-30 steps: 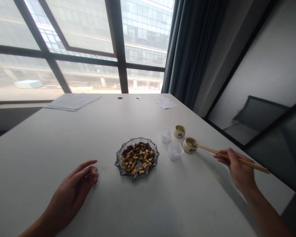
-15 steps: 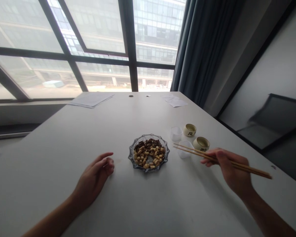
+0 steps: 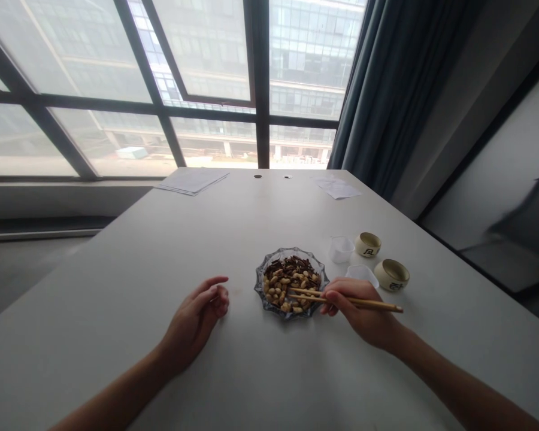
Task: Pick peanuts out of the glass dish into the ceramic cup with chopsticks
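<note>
The tabletop (image 3: 117, 269) carries a stack of paper (image 3: 193, 179) at its far left corner and loose sheets (image 3: 338, 187) at its far right corner. The left hand (image 3: 202, 317) is placed between the left edge and the bowl; its fingers are half-curled, the index finger extended, with nothing seen in them. The right hand (image 3: 363, 311) is at the bowl's right rim, fingers closed on a pair of chopsticks.

The glass bowl (image 3: 259, 282) stands about midway between the side edges. Toward the right edge stand a near cup (image 3: 393, 282), a far cup (image 3: 366, 246) and, just left of these, two clear plastic tubs (image 3: 340, 250).

The chopsticks (image 3: 372, 304) point left, tips over the bowl. Whether they grip anything cannot be told. The peanuts (image 3: 276, 290) lie mostly in the near part; dark pieces (image 3: 293, 264) lie mainly behind.

Change noted: a second ago the tips were at the near cup; they are now at the peanuts. In my judgement, handling has shifted to the bowl.
</note>
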`<state>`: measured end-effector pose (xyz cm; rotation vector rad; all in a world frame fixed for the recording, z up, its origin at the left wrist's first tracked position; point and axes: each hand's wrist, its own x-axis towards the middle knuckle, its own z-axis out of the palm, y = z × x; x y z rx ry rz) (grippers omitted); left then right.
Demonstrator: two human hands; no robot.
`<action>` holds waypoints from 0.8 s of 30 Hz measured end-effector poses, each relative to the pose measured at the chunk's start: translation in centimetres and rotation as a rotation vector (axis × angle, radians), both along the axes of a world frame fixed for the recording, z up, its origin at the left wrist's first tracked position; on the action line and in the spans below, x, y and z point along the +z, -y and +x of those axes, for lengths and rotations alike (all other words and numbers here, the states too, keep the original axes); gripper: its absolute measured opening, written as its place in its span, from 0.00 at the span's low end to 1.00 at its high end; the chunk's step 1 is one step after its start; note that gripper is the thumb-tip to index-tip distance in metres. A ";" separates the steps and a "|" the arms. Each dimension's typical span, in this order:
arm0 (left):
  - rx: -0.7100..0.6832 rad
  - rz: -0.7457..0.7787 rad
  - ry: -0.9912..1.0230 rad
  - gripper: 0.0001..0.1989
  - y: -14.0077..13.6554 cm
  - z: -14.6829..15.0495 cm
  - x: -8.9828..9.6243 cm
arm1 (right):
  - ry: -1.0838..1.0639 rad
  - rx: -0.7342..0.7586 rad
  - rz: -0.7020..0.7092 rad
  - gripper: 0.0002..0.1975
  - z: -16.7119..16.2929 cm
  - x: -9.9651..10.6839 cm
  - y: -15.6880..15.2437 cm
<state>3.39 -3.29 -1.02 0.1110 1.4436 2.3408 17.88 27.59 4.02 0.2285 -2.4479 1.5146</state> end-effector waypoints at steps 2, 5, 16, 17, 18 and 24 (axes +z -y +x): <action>-0.001 0.004 -0.001 0.14 0.0 0.0 0.0 | 0.023 -0.009 -0.029 0.18 0.0 -0.1 0.0; -0.006 0.011 -0.003 0.14 0.0 -0.1 -0.1 | 0.053 -0.036 -0.094 0.18 0.0 -0.3 0.2; 0.002 0.006 -0.008 0.13 0.0 0.1 0.2 | 0.048 -0.160 -0.269 0.19 0.3 -1.4 0.2; 0.000 0.008 -0.009 0.13 0.0 0.1 0.1 | 0.049 -0.160 -0.271 0.18 0.3 -1.3 0.1; -0.004 0.009 -0.011 0.13 0.0 0.1 0.1 | 0.050 -0.159 -0.271 0.18 0.4 -1.3 0.1; -0.011 0.014 -0.027 0.12 0.0 0.0 0.0 | 0.059 -0.151 -0.227 0.17 0.6 -0.4 -0.1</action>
